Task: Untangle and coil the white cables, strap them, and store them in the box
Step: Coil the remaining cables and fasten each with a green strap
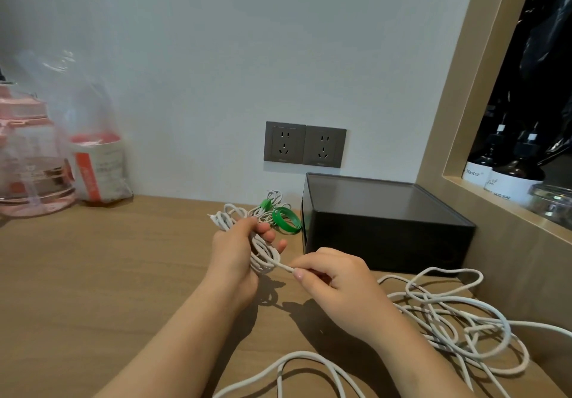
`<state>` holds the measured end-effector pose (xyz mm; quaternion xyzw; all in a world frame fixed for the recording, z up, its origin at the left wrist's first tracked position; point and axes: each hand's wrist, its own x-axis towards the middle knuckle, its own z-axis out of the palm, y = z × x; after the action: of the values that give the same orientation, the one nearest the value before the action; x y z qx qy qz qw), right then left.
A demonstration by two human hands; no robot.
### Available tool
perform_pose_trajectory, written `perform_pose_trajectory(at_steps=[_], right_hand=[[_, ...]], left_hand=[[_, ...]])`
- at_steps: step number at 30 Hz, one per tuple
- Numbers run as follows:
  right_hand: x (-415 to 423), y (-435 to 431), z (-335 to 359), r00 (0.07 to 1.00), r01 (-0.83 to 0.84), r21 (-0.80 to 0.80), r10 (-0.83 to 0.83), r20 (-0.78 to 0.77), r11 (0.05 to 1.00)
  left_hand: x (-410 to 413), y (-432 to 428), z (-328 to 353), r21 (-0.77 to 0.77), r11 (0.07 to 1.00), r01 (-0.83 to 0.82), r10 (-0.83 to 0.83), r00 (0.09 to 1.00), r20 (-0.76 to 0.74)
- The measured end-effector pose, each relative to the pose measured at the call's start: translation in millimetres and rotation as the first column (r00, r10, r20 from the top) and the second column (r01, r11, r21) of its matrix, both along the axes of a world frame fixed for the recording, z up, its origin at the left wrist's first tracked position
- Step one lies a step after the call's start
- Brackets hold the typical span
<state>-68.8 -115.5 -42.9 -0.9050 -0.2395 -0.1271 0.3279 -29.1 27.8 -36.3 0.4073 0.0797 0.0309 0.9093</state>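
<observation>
While the left hand grips a part-wound coil of white cable just above the table, the right hand pinches the running strand between thumb and forefinger, close beside the coil.

Step in hand, by my judgement: winding.

Most of the cable lies in loose, crossing loops on the table to the right, and some of it passes under the right forearm. A finished bundle bound in green lies behind the left hand, with a spare strap ring beside it. Both are just left of the box, whose top appears closed.

Recommendations:
- Let the strand slide through the right-hand pinch to feed slack, rather than dragging the pile.
- Lay each turn to match those in the coil.
- Hold the left grip firm so turns do not spring off.

Risk: crossed loops may tighten into a knot if pulled, so clear them first. The box will likely need opening before storage.
</observation>
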Motion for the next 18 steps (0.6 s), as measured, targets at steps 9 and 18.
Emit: perform_pose_trajectory(at_steps=[9,18], right_hand=[[3.3,-9.2,3.6,0.992,0.129,-0.111,-0.130,-0.002,0.985],[7.2,-36.7,7.5,0.837,0.527,0.159,-0.543,0.074,0.835]], left_hand=[[2.4,12.8,7.4,-0.486,0.856,0.176,-0.191,0.981,0.019],[-3.3,20.2,11.9,0.116,0.988,0.105,-0.117,0.987,0.108]])
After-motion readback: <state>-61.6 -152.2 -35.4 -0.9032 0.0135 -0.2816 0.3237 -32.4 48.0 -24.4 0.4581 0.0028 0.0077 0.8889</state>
